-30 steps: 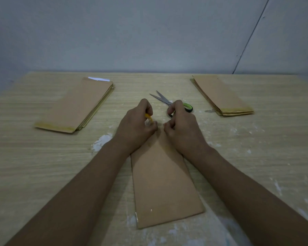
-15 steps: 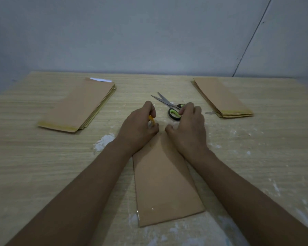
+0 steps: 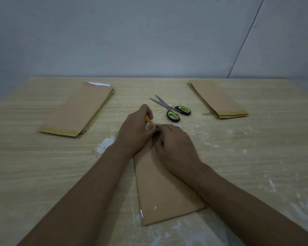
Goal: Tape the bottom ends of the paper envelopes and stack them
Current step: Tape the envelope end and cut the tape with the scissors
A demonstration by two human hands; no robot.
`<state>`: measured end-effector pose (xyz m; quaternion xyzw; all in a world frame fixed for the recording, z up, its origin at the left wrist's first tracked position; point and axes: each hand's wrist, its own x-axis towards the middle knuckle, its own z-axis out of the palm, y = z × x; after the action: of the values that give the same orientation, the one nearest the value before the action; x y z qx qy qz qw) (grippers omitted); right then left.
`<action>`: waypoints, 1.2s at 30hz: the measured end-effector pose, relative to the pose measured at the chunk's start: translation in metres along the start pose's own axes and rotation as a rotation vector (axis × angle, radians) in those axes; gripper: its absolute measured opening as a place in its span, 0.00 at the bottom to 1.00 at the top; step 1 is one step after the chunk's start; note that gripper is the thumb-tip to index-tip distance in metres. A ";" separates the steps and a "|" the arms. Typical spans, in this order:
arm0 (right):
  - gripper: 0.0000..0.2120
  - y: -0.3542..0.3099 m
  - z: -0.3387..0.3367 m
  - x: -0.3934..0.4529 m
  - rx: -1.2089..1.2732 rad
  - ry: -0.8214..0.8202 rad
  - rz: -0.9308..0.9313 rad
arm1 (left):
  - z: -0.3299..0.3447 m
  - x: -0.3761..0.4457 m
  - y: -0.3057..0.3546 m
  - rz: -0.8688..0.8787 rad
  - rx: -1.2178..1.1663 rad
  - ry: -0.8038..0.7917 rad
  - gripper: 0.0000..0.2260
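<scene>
Fingers of the left hand (image 3: 135,132) clamp the yellow tape roll (image 3: 149,121); the right hand (image 3: 174,144) pinches its end mid-desk. Pull level, then press flat across the envelope (image 3: 165,196).

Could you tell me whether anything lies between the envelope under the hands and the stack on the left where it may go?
Nothing visible does. Bare table lies between the envelope and the left stack. The scissors sit off to the right, outside that path. Both hands, left and right, are at the envelope's far end.
</scene>
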<state>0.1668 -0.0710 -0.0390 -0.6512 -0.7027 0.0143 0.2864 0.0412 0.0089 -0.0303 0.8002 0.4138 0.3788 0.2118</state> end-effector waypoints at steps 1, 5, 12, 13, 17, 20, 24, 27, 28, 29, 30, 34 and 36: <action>0.19 -0.001 0.002 -0.001 -0.044 -0.010 -0.025 | -0.001 0.000 -0.001 -0.003 -0.016 0.015 0.11; 0.19 0.002 0.001 0.004 -0.090 0.032 -0.094 | -0.008 -0.001 -0.002 -0.008 -0.087 0.032 0.11; 0.17 0.017 -0.013 0.038 -0.149 -0.186 -0.276 | -0.028 0.000 -0.015 -0.108 -0.188 0.061 0.11; 0.18 0.018 -0.015 0.042 -0.163 -0.215 -0.289 | -0.030 0.000 -0.017 -0.114 -0.201 0.059 0.11; 0.17 0.016 -0.015 0.050 -0.175 -0.234 -0.271 | -0.034 -0.003 -0.020 -0.162 -0.288 0.070 0.06; 0.15 0.008 -0.006 0.051 -0.205 -0.165 -0.175 | -0.035 -0.006 -0.017 -0.162 -0.317 0.070 0.05; 0.15 -0.004 0.010 0.046 -0.167 -0.058 -0.087 | -0.041 -0.014 -0.017 -0.169 -0.385 0.032 0.06; 0.14 -0.001 0.013 0.041 -0.115 -0.010 -0.066 | -0.047 -0.020 -0.020 -0.176 -0.416 -0.012 0.07; 0.13 0.000 0.011 0.039 -0.101 -0.017 -0.064 | -0.049 -0.021 -0.020 -0.176 -0.431 -0.020 0.07; 0.11 0.001 0.010 0.038 -0.090 -0.021 -0.066 | -0.051 -0.021 -0.020 -0.175 -0.452 -0.025 0.07; 0.11 0.002 0.009 0.037 -0.081 -0.021 -0.071 | -0.052 -0.021 -0.019 -0.173 -0.471 -0.028 0.06; 0.14 0.004 0.007 0.036 -0.039 -0.035 -0.063 | -0.053 -0.022 -0.016 -0.162 -0.412 0.001 0.06; 0.15 0.004 0.007 0.036 -0.043 -0.050 -0.052 | -0.053 -0.024 -0.016 -0.159 -0.373 0.013 0.08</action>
<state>0.1678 -0.0352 -0.0327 -0.6383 -0.7263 0.0082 0.2550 -0.0176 0.0001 -0.0179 0.7094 0.3998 0.4361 0.3831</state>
